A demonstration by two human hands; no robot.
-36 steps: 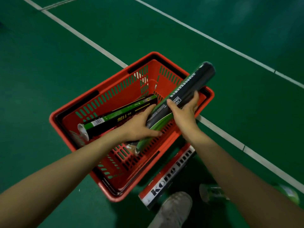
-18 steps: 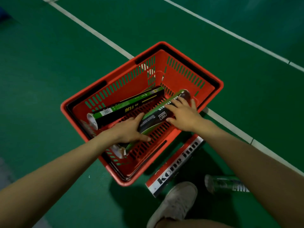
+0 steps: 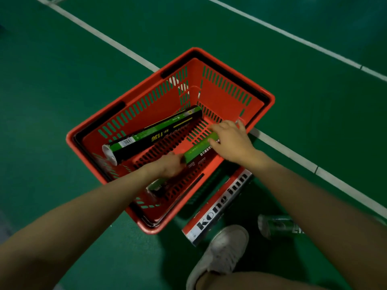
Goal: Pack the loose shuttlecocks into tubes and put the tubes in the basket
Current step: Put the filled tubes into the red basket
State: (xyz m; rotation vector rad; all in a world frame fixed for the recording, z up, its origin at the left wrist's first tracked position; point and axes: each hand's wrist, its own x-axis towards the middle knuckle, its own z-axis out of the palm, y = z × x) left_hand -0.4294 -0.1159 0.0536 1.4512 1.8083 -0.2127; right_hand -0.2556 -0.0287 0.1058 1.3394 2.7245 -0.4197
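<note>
Lowered since a second ago, the left hand (image 3: 170, 166) and right hand (image 3: 230, 140) both grip the green tube (image 3: 198, 147), now flat on the basket (image 3: 236, 74) floor beside a black tube (image 3: 155, 135) — two in, while a red-and-white tube (image 3: 217, 207) and a fourth tube (image 3: 279, 226) wait outside on the court.

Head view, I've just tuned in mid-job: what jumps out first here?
The red basket on the green court floor dominates the middle. The left hand and right hand hold a green tube low inside it, beside a black-and-green tube lying there. By the basket's near-right side, a red, white and black tube and a green-labelled tube lie on the floor near a white shoe.
</note>
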